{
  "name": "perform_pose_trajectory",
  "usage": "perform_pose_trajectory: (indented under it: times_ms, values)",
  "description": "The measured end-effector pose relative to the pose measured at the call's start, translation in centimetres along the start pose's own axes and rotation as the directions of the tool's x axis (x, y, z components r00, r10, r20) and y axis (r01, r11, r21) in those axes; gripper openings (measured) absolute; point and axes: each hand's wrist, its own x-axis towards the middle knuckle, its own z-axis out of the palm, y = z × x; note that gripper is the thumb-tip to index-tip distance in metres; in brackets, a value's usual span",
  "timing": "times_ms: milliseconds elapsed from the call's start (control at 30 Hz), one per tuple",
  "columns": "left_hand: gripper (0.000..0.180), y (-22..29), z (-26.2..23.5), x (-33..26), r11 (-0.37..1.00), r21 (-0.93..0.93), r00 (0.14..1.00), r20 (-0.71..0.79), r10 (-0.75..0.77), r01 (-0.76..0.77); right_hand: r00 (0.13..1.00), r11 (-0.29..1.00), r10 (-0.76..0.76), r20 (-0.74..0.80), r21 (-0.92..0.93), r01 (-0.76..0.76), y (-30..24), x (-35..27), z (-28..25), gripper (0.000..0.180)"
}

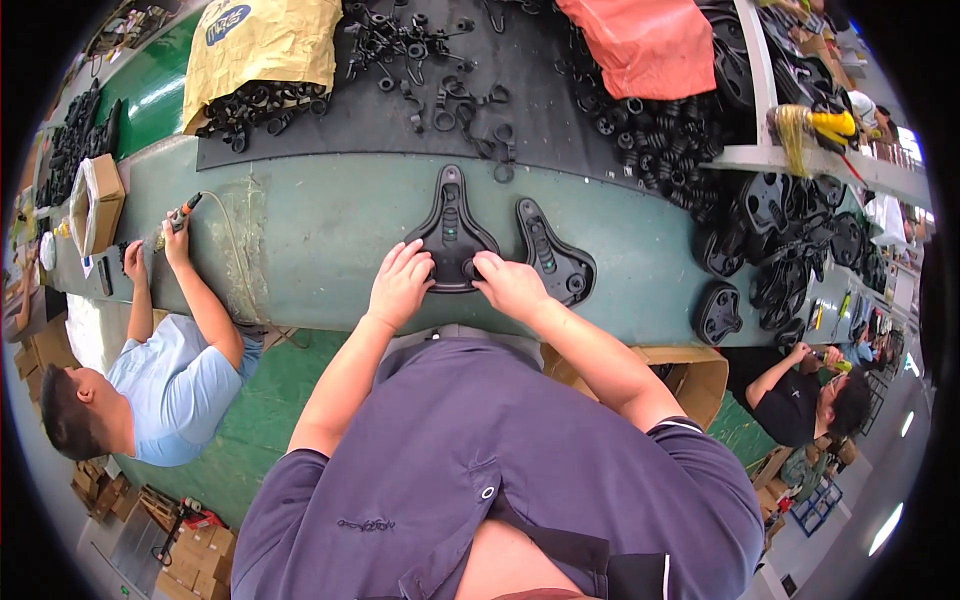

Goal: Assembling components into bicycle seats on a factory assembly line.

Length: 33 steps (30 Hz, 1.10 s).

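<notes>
A black bicycle saddle base (448, 225) lies on the green bench in front of me, its narrow nose pointing away and its hollow side up. My left hand (402, 284) grips its rear left edge, fingers bent over the rim. At the rear right corner my right hand (512, 287) has thumb and fingers closed on the base. A dark round spot shows by those fingertips; whether it is a separate piece I cannot tell. Just right of it, apart from both hands, rests a second saddle base (556, 256), tilted a little.
Black clips (405, 45) lie scattered on a dark mat. A yellow bag (265, 50) and a red bag (645, 45) spill small black parts. Saddle bases pile up (785, 240) at right. A co-worker (165, 385) holds a power screwdriver (182, 212) at left; another (805, 395) works at right.
</notes>
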Motion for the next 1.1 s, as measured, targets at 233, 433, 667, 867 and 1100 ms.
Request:
perform_pose_trajectory:
  times_ms: [233, 433, 667, 867, 1100]
  values:
    - [0.042, -2.8, -2.4, 4.5, 0.97, -0.232, 0.997, -0.011, 0.074, -0.075, 0.93, 0.997, 0.074, 0.359, -0.03, -0.067, -1.3, 4.9, -2.3, 0.038]
    - [0.045, -11.1, -0.7, 15.2, 0.879, -0.288, 0.881, -0.177, -0.44, 0.381, 0.971, 0.998, -0.032, -0.235, -0.056, 0.019, 1.7, 19.9, -6.4, 0.034]
    - [0.03, -13.8, 0.7, 22.6, 0.839, -0.286, 0.878, 0.02, -0.477, 0.462, 0.981, 0.91, 0.026, -0.194, -0.402, -0.104, 3.4, 42.5, -8.5, 0.085]
    - [0.014, -13.0, 0.7, 12.6, 0.922, -0.161, 0.933, -0.018, -0.36, 0.353, 0.91, 0.847, 0.411, 0.046, -0.389, -0.363, 6.0, 47.7, -8.2, 0.085]
    - [0.035, -10.8, 0.3, 8.9, 0.826, -0.323, 0.863, -0.047, -0.502, 0.463, 0.882, 0.885, 0.463, 0.082, -0.093, -0.456, 9.5, 38.6, -8.1, 0.075]
